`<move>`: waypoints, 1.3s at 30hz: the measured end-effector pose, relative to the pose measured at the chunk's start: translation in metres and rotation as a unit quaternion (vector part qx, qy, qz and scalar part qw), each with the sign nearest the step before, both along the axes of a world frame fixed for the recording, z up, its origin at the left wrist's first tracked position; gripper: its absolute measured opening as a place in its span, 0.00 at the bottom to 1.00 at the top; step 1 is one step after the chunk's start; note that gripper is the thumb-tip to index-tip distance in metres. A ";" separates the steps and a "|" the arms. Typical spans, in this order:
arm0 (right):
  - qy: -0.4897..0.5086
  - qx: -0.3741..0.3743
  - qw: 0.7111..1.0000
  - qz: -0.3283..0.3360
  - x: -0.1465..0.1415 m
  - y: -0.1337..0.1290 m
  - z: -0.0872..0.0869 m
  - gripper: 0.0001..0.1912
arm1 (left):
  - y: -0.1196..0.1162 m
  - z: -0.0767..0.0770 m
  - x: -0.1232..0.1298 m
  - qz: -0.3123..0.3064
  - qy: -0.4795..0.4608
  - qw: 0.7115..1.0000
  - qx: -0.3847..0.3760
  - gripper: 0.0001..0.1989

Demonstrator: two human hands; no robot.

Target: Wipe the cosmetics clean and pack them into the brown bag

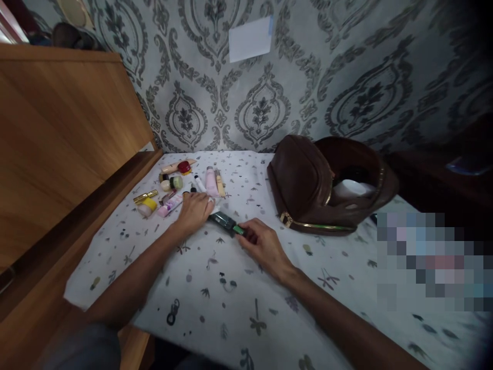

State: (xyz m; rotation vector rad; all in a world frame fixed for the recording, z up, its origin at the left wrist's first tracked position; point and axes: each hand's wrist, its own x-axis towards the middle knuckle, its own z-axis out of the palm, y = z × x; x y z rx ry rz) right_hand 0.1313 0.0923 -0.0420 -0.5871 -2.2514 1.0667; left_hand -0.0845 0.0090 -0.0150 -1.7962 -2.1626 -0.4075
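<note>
A dark, glossy tube (222, 220) with a green end lies slantwise between my two hands, low over the cloth. My right hand (264, 246) pinches the green end between thumb and fingers. At the other end, the bent fingers of my left hand (192, 211) close on the tube, where something whitish shows by the fingertips. Just beyond my left hand are a pink tube (211, 182), a slim beige tube (220, 183) and a white stick (200, 183). A pink-and-white tube (169, 205) rests left of that hand, which hides part of the group.
A brown leather bag (304, 180) stands unzipped at the right, a white item (350, 188) inside. Several small cosmetics, including a yellow-lidded jar (147, 207) and a gold tube (145, 197), lie at the left. A wooden panel (69, 113) borders the left side; a patterned wall (262, 103) rises behind.
</note>
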 end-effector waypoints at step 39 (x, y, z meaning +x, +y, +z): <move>-0.025 0.048 0.998 0.038 0.013 -0.008 0.009 0.13 | -0.018 0.004 -0.005 -0.003 -0.068 0.997 -0.020 0.19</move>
